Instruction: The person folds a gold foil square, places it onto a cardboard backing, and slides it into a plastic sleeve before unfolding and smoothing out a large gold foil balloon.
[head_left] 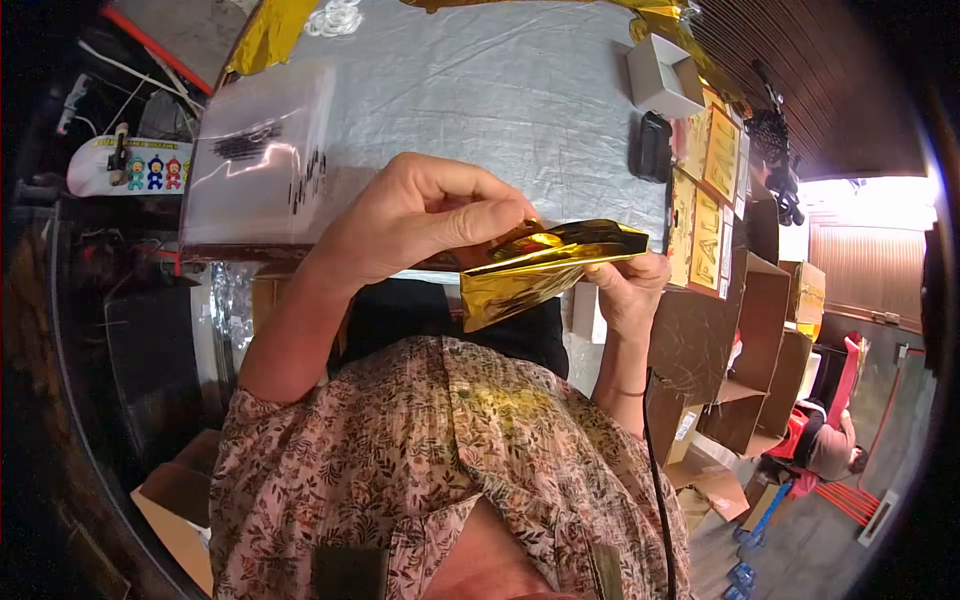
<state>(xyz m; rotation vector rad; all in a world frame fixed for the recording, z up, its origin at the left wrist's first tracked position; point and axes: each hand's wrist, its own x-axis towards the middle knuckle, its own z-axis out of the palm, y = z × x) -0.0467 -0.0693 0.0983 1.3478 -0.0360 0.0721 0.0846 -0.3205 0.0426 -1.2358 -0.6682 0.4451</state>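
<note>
A shiny gold foil pouch is held above my lap, close to the table's near edge. My right hand grips its right end, with the thumb on the near face. The pouch's upper edge gapes a little, and dark folds show inside. My left hand is over the pouch's upper left side, fingers curled and pressed together. Its fingertips reach the mouth of the pouch; whatever they pinch is hidden behind the fingers and foil.
A silver-grey sheet covers the table. On it lie clear plastic sleeves, a small white box, a black object and gold printed packs. Cardboard boxes stand at right; another person is beyond them.
</note>
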